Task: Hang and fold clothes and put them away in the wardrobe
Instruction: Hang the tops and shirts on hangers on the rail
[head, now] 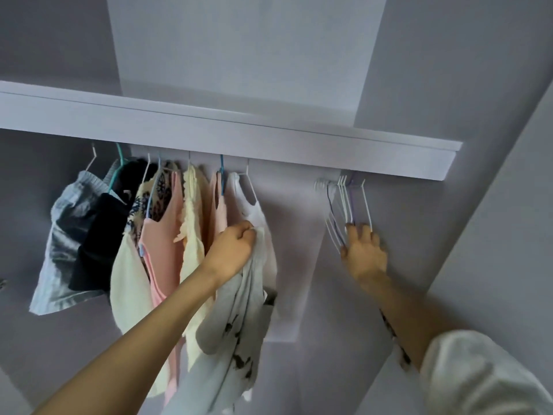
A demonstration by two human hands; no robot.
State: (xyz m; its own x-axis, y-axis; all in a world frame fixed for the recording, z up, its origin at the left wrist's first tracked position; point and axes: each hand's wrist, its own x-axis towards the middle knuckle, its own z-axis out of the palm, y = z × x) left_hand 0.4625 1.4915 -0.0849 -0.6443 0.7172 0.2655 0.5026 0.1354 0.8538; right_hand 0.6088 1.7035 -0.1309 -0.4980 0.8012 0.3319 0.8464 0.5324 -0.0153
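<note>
My left hand [236, 250] grips the top of a pale grey garment with dark print [230, 330], which hangs down from my fist in front of the hung clothes. My right hand [363, 250] reaches up to a bunch of empty white and purple hangers [347, 208] at the right end of the rail [321, 184], fingers touching their lower bars. Whether the fingers curl round a hanger is hidden. Several garments hang on the left part of the rail: a white top [254, 214], pink tops [163, 244], cream tops [191, 223], a dark one [98, 235] and a grey one [59, 250].
A white shelf board [239, 136] runs across above the rail. The wardrobe's side panel [478, 235] stands close to the right of the empty hangers. A bare stretch of rail lies between the white top and the empty hangers.
</note>
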